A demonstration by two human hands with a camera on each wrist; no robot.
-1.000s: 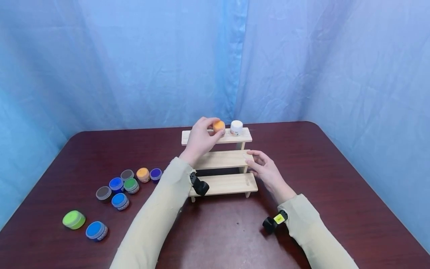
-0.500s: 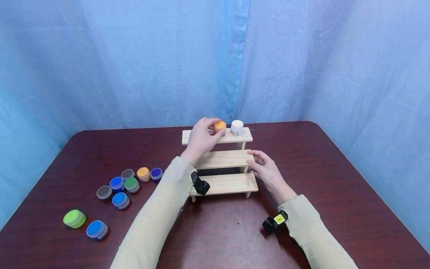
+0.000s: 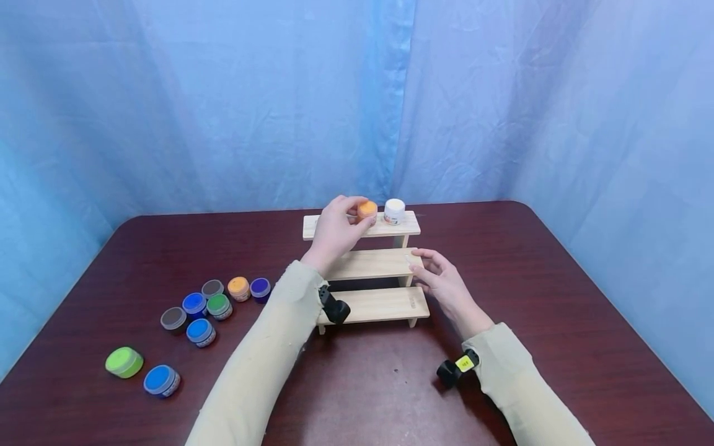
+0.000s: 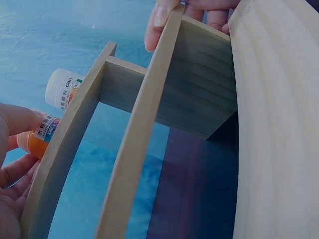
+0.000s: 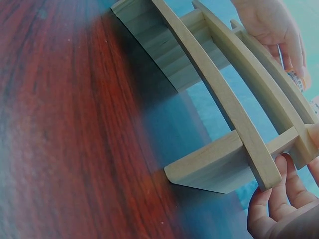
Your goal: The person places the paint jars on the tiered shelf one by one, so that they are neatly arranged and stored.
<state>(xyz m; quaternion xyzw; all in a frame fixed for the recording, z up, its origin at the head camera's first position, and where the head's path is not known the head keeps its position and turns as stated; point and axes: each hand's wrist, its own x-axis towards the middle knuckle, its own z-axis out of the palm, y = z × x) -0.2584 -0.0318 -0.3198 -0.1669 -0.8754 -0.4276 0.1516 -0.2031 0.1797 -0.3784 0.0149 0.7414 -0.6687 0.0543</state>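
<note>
Between thumb and fingers, my left hand (image 3: pixel 336 230) holds an orange-lidded paint jar (image 3: pixel 367 211) at the top tier of a three-tier wooden stand (image 3: pixel 374 265). In the left wrist view this orange jar (image 4: pixel 37 142) is upright against the top board, its label showing. A white paint jar (image 3: pixel 394 212) stands just to its right on the same tier, a small gap apart. My right hand (image 3: pixel 440 280) grips the right end of the middle tier; in the right wrist view its fingers (image 5: pixel 279 194) curl at the stand's side.
Several paint jars are on the table at left: a purple one (image 3: pixel 260 289), an orange one (image 3: pixel 238 288), a green one (image 3: pixel 219 306), a lime green one (image 3: pixel 124 362) and a blue one (image 3: pixel 162 380) among them. Blue curtains (image 3: pixel 279 105) hang behind the table's back edge.
My left hand and the orange jar have shifted very slightly right, closer to the white jar. The right hand keeps its place on the stand.
</note>
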